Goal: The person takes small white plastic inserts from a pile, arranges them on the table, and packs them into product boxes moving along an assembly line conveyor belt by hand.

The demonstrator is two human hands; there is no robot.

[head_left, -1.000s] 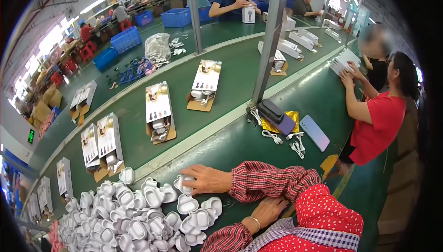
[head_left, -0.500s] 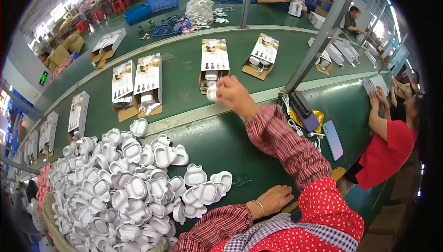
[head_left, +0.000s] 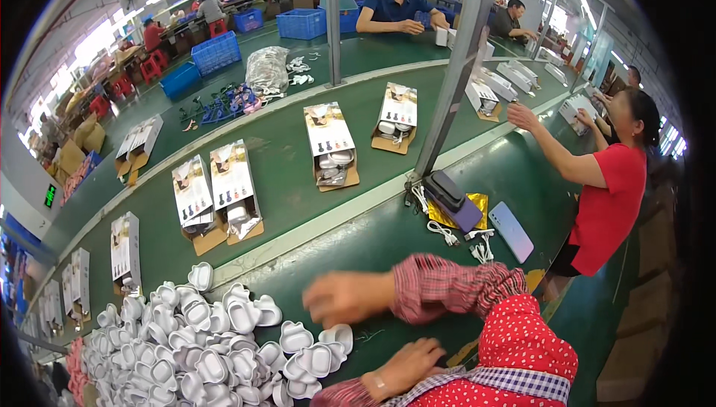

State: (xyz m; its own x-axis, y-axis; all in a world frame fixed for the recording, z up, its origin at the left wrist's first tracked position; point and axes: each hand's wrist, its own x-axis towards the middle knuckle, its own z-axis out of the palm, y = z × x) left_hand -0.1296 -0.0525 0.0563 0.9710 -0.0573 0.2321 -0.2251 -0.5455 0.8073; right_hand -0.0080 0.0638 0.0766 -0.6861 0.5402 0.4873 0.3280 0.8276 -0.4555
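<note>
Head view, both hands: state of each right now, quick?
Left hand: loosely open, nothing visible in it.
Right hand: blurred, cannot tell whether open or closed; no item visible.

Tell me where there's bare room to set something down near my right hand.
The flat green tabletop looks bare between your right hand and the long pale rail, left of the looped white cables. It's crowded at lower left, where hollow white shells are heaped, and around the cables and shiny gold packet.
</note>
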